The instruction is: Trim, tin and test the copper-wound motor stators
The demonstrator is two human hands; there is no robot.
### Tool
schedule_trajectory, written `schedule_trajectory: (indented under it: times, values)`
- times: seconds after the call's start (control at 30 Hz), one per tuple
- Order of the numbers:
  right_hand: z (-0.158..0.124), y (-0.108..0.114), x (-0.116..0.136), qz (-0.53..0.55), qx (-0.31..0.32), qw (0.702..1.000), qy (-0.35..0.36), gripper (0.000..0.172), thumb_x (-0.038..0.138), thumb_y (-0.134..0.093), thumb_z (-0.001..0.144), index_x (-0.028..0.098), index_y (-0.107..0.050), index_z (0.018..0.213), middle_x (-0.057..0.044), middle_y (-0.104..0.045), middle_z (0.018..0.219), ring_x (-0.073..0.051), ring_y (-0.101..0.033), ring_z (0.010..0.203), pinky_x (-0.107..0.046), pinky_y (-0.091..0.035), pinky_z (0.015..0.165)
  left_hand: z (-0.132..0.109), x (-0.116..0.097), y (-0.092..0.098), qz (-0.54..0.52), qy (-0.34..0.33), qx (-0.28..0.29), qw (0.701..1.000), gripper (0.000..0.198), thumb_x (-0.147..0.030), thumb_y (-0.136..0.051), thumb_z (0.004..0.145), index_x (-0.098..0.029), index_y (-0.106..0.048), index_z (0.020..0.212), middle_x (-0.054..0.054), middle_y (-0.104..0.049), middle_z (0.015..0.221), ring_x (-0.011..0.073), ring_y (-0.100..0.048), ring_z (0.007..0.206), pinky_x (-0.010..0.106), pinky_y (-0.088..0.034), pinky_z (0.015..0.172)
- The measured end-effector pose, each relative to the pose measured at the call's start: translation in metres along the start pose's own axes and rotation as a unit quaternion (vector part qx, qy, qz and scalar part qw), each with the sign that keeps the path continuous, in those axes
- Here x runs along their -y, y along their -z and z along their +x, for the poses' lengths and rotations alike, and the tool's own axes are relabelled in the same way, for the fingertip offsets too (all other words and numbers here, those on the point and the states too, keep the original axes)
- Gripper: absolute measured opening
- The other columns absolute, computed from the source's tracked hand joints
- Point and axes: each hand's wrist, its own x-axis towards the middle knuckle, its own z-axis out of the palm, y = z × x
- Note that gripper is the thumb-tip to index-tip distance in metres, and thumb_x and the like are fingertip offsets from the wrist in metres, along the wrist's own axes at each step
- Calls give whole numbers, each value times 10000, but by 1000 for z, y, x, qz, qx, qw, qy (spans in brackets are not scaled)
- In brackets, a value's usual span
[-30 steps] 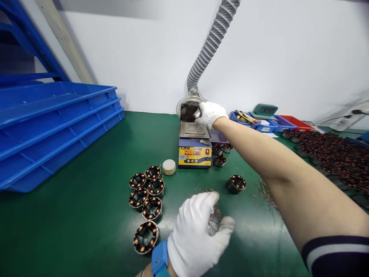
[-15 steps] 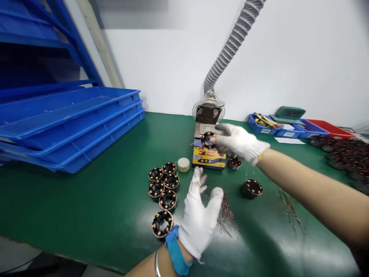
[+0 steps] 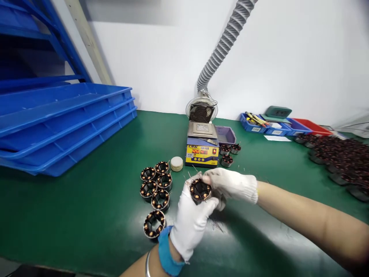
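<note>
A motor stator [image 3: 201, 197], a dark ring with copper windings, is cradled in my white-gloved left hand [image 3: 188, 219], the thumb at its near side. Thin wire ends rise from its far left edge. My right hand [image 3: 227, 186], also gloved, grips the stator from the right, with thumb and fingers at its rim; some of its fingers are hidden. Left of my hands stand several stators [image 3: 160, 200] in a cluster, the nearest one slightly apart. Partly hidden below my hands, loose wire clippings [image 3: 216, 226] lie on the green table [image 3: 115, 215].
A yellow-and-blue solder pot [image 3: 202, 154] with a lit display stands ahead beneath a grey duct hose [image 3: 221, 50]. Beside it are a round white tin [image 3: 177, 164], a purple tray [image 3: 225, 134] and three stators [image 3: 226, 161]. Blue trays [image 3: 66, 134] stack left; many stators [image 3: 340, 157] crowd the right.
My right hand has come down from in front of the solder pot to my left hand. The left hand, open and empty before, now holds a stator. The view has shifted slightly.
</note>
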Motion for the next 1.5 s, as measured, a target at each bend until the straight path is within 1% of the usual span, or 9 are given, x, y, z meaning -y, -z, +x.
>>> schedule_trajectory:
  times: [0.07,0.13,0.3,0.43,0.53,0.73,1.03,1.3,1.5]
  values:
    - [1,4,2,18,65,997,-30,373,515,-681,722,181,-652,886,-26,-667,659,-137,-593,476,-244,-502,442,1,2,-2,-9,18,10,1000,494,-150,-651,737,-177,-467,1195,100,-664,1131,242,-654,1035,409,-557,908]
    - [4,9,6,8,60,998,-26,367,420,-725,692,172,-657,954,-34,-686,727,-136,-608,524,-228,-500,452,1,7,-4,11,19,-12,1000,599,-155,-647,757,-196,-395,1299,117,-614,1246,242,-606,1138,422,-509,992]
    - [28,55,34,-65,-173,982,44,445,285,-718,692,179,-642,1118,-45,-707,794,-143,-629,603,-230,-517,526,-8,19,-6,161,16,-35,986,800,-282,-621,825,-207,-156,1471,181,-493,1385,260,-477,1295,433,-445,1054]
    - [74,115,60,-207,-378,894,124,398,307,-701,662,205,-672,1045,-25,-706,895,-163,-646,765,-274,-530,727,-15,22,-7,290,28,-17,957,832,-286,-673,759,-223,-236,1465,184,-550,1328,309,-556,1210,477,-495,984]
    - [108,143,68,-270,-441,846,129,454,337,-683,649,165,-655,1069,-46,-698,913,-180,-639,810,-285,-506,781,-14,23,-7,338,27,-9,941,834,-266,-683,717,-198,-290,1448,194,-608,1248,328,-621,1111,488,-539,913]
    - [148,153,61,-300,-455,830,118,455,348,-646,662,151,-624,1072,-80,-685,954,-217,-641,868,-303,-496,803,-11,29,-5,339,-28,-16,940,809,-249,-694,702,-197,-341,1428,173,-628,1232,303,-659,1044,434,-580,849]
    - [162,154,46,-317,-448,829,104,569,398,-678,646,187,-586,1166,-101,-664,1060,-236,-634,943,-336,-490,849,-15,34,0,355,-50,4,933,828,-261,-696,713,-222,-317,1449,161,-623,1246,300,-667,1026,441,-578,848]
    - [163,152,47,-320,-455,824,103,534,393,-661,662,184,-590,1149,-93,-664,1038,-253,-629,938,-349,-495,835,-12,19,-6,362,105,31,926,866,-347,-653,720,-241,-247,1478,119,-454,1443,312,-514,1253,484,-425,1058]
    - [161,149,48,-315,-455,826,110,516,379,-652,660,168,-600,1127,-98,-664,1034,-254,-634,925,-346,-498,828,-11,16,-6,345,112,29,932,875,-339,-653,712,-227,-244,1477,125,-472,1427,309,-524,1240,460,-428,1054]
